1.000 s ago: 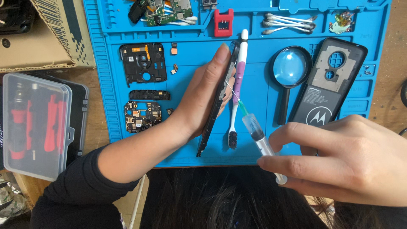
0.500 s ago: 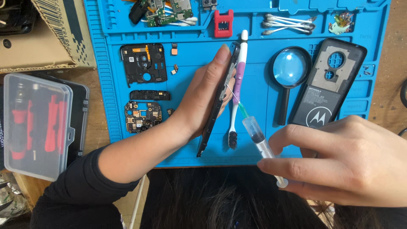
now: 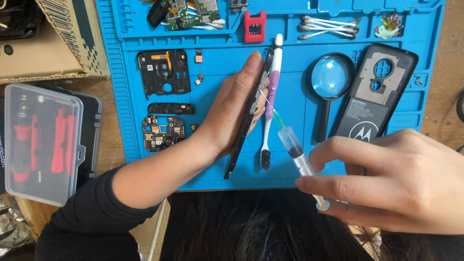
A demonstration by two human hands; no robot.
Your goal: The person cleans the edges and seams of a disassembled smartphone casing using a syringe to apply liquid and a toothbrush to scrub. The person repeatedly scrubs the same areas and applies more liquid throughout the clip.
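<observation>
Applying fluid from a syringe to a phone frame held on edge.

We are gripping the syringe in the closed right hand, its needle tip touching the phone frame, which we are clasping on edge in the left hand. A toothbrush is lying just beside the left fingers, with a magnifying glass and back cover beyond the right hand on the blue mat.

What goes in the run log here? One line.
left hand: holds phone frame on edge | right hand: holds syringe, needle at frame | toothbrush alongside
</observation>
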